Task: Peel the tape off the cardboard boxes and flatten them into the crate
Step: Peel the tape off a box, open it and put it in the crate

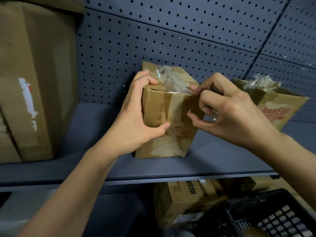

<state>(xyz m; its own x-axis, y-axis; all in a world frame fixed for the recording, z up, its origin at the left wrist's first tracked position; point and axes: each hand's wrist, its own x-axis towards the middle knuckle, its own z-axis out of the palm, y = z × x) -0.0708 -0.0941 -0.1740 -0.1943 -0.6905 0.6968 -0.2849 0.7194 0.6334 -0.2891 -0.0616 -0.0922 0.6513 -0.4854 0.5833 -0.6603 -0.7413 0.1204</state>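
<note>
On the grey shelf [213,161], the small cardboard box [157,108] is gripped at its left corner by the left hand [135,115]. Clear tape [172,79] is pinched by the right hand [230,113]. Its red print can't be read. Below, Chinese characters are seen on another box [188,190] beside the black crate [273,211].

Brown box [168,117], clear tape [172,81], black crate [277,216], grey dotted pegboard [171,35].

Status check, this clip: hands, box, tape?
Left hand grips small box on shelf. Right hand pinches clear tape at top edge. Tape not yet off. Nothing blocking.
</note>
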